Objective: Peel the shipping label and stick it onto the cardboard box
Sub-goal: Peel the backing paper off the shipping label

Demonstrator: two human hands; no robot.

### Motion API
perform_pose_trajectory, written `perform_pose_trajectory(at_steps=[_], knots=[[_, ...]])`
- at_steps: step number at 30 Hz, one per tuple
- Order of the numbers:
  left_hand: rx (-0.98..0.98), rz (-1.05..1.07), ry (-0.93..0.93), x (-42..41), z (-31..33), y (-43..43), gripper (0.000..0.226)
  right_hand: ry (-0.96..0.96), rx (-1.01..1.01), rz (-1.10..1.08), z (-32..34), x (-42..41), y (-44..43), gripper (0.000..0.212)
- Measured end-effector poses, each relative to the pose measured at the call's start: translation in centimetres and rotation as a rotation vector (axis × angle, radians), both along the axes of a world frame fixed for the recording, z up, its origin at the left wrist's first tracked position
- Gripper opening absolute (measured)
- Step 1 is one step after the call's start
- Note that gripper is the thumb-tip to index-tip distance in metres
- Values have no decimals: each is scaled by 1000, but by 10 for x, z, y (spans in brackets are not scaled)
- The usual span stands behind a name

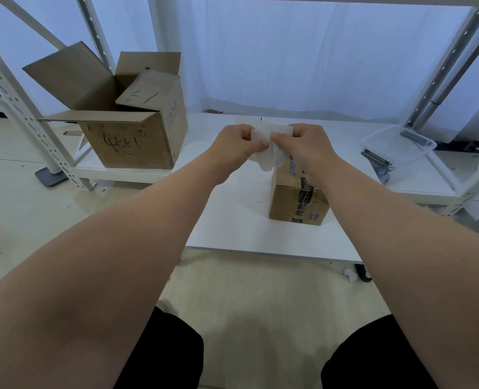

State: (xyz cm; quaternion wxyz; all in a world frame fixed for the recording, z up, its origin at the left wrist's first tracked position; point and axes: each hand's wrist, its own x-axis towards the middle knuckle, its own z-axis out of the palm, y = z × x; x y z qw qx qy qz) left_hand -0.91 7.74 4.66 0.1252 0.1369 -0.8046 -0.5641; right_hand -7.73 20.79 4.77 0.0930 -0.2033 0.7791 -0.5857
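Note:
A white shipping label sheet (267, 155) hangs between both hands above the low white table (232, 220). My left hand (238, 143) pinches its left part and my right hand (303, 147) pinches its right part, thumbs close together at the sheet's middle. The sheet curls and its lower edge droops. Below my right wrist stands a small sealed cardboard box (297, 200) with tape and blue print on it. My right hand and forearm hide the box's top.
A large open cardboard box (126, 136) with handwriting stands on a low shelf at the left. A clear plastic tray (398, 144) sits on the shelf at the right. White metal rack posts (22, 113) flank the table. My knees are at the bottom.

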Motion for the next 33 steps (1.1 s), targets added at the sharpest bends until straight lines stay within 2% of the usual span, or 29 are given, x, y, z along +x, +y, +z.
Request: perform_pose_trajectory(at_steps=[2, 6, 9, 11, 14, 20, 27, 33], knots=[[-7, 7, -44, 0, -1, -2, 24, -2, 15, -20, 0, -1, 1, 15], [-31, -16, -103, 2, 0, -4, 14, 36, 35, -27, 1, -1, 3, 11], [-1, -12, -65, 3, 4, -4, 34, 66, 51, 49, 2, 3, 4, 9], [-9, 18, -42, 2, 5, -3, 38, 80, 47, 84, 2, 5, 4, 11], [-46, 57, 1, 0, 5, -4, 24, 96, 48, 94, 2, 5, 2, 15], [-83, 51, 69, 3, 7, -4, 5, 89, 53, 85, 2, 6, 1, 10], [-118, 36, 70, 3, 4, -5, 10, 24, -15, 88, 1, 3, 2, 17], [-129, 14, 55, 2, 4, -6, 7, 61, -14, 90, 1, 3, 4, 9]])
